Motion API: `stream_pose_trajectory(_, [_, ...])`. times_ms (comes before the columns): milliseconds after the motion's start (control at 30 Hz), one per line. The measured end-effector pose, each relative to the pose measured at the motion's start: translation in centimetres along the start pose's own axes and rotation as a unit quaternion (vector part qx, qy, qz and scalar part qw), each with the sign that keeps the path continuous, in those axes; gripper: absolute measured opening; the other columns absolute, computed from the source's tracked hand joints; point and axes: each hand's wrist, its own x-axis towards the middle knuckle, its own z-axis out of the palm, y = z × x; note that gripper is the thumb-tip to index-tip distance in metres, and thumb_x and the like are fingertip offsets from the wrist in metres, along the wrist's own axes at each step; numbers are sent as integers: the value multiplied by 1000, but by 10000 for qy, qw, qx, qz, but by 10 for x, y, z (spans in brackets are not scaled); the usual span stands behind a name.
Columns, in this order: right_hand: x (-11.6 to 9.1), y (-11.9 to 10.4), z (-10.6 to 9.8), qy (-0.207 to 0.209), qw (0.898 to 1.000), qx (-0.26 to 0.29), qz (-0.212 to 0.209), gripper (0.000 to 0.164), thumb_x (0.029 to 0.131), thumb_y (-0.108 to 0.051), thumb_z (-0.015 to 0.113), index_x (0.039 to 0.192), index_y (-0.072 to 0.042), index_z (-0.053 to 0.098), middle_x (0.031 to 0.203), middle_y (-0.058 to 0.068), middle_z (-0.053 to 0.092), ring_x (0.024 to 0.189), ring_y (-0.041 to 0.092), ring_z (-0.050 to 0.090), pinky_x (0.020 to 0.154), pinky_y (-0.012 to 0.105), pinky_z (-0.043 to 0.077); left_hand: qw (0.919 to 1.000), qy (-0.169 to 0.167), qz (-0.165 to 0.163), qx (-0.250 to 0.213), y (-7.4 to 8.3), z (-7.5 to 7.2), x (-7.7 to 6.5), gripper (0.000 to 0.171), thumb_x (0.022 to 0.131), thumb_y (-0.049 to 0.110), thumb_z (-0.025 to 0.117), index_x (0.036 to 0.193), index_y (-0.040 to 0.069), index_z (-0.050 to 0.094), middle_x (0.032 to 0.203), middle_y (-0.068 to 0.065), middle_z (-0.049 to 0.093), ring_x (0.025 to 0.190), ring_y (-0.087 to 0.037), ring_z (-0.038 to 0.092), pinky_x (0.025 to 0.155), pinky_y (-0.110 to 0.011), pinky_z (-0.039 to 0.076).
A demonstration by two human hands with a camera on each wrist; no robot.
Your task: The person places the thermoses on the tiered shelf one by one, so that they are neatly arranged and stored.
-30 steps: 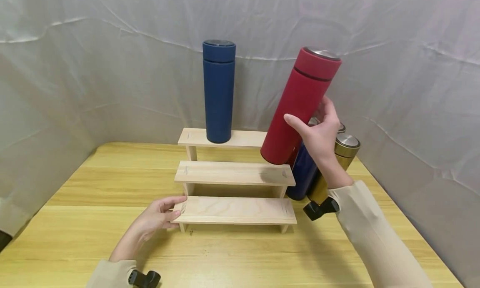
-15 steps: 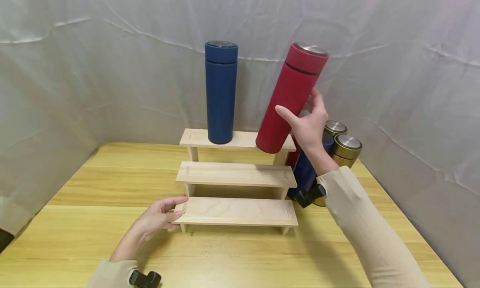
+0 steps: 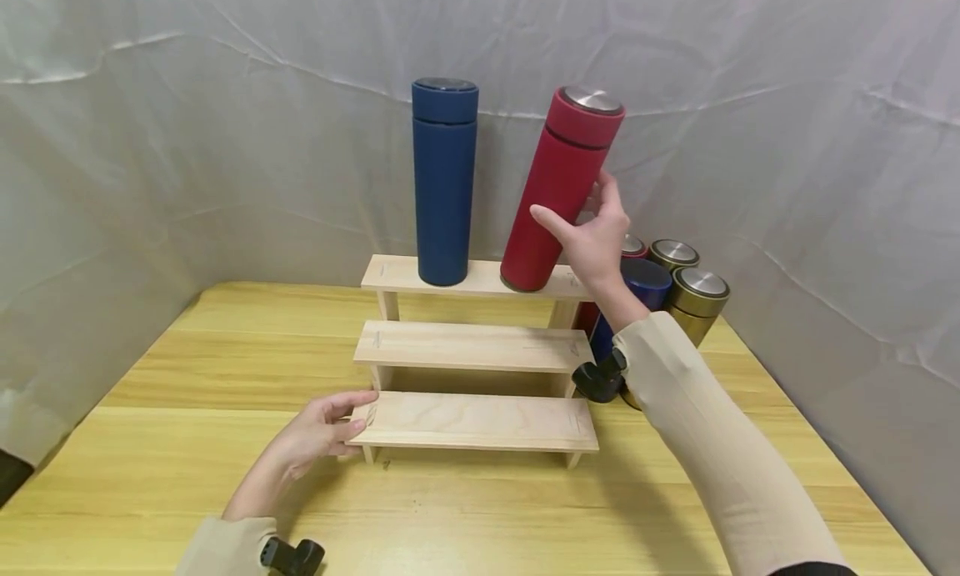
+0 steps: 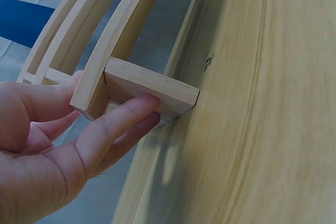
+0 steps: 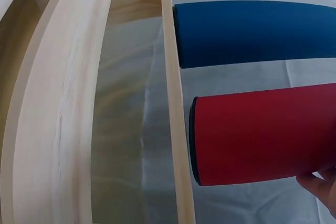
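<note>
My right hand (image 3: 596, 234) grips a red thermos (image 3: 558, 192) around its middle, thumb across the front. The thermos leans with its top to the right. Its base is close over the top step of a three-tier wooden stand (image 3: 472, 422); in the right wrist view a narrow gap shows between base and board. Beside it, a blue thermos (image 3: 445, 192) stands upright on the same step. With its thumb above and fingers under the board, my left hand (image 3: 318, 430) holds the left end of the lowest step; in the left wrist view two fingers lie against the support leg (image 4: 152, 85).
To the right of the stand, several more thermoses are grouped on the wooden table (image 3: 187, 376): two gold ones (image 3: 697, 301), a dark blue one (image 3: 645, 284) and a red one partly hidden behind my right hand. A grey cloth (image 3: 300, 142) hangs behind and around the table.
My right hand has carried the red thermos left and lowered it over the top step, tilting it closer to upright. My left hand stays on the lowest step.
</note>
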Motion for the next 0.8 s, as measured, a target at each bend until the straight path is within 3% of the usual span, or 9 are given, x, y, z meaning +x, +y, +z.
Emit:
stream_pose_trajectory(67, [4, 11, 3, -32, 9999, 117, 28, 73, 65, -27, 80, 127, -15, 43, 112, 4, 57, 98, 18, 54, 79, 31, 50, 10000, 3, -9, -10, 0, 0, 0, 48, 89, 1, 50, 130, -12, 30, 128, -34, 31, 94, -22, 54, 83, -45, 47])
stream_pose_trajectory(200, [4, 11, 6, -74, 10000, -22, 16, 73, 66, -26, 79, 128, -14, 42, 113, 5, 56, 99, 19, 53, 80, 32, 50, 10000, -4, 14, -11, 1, 1, 0, 48, 89, 1, 50, 130, -13, 30, 127, -33, 33, 94, -22, 54, 83, -46, 47])
stream_pose_trajectory(333, [-3, -11, 7, -205, 9992, -321, -149, 70, 72, -23, 75, 131, -10, 40, 112, 6, 56, 96, 17, 53, 78, 31, 50, 10000, -21, 44, -77, 1, 2, 1, 48, 89, -1, 49, 130, -14, 29, 120, -30, 41, 92, -21, 55, 82, -46, 48])
stream_pose_trajectory(467, [-3, -13, 7, -401, 9985, -370, -30, 72, 74, -17, 73, 134, -8, 35, 116, 7, 54, 99, 17, 51, 79, 28, 49, 9999, 12, -4, -116, 1, 3, 2, 47, 89, -3, 48, 130, -14, 29, 113, -25, 47, 88, -21, 57, 80, -44, 49])
stream_pose_trajectory(800, [0, -13, 12, -637, 9966, -503, 146, 69, 79, -19, 69, 135, -6, 31, 120, 9, 50, 103, 19, 49, 83, 30, 47, 9999, 4, 2, -122, -1, 6, 3, 46, 89, -3, 47, 130, -14, 29, 117, -28, 44, 88, -22, 57, 80, -44, 49])
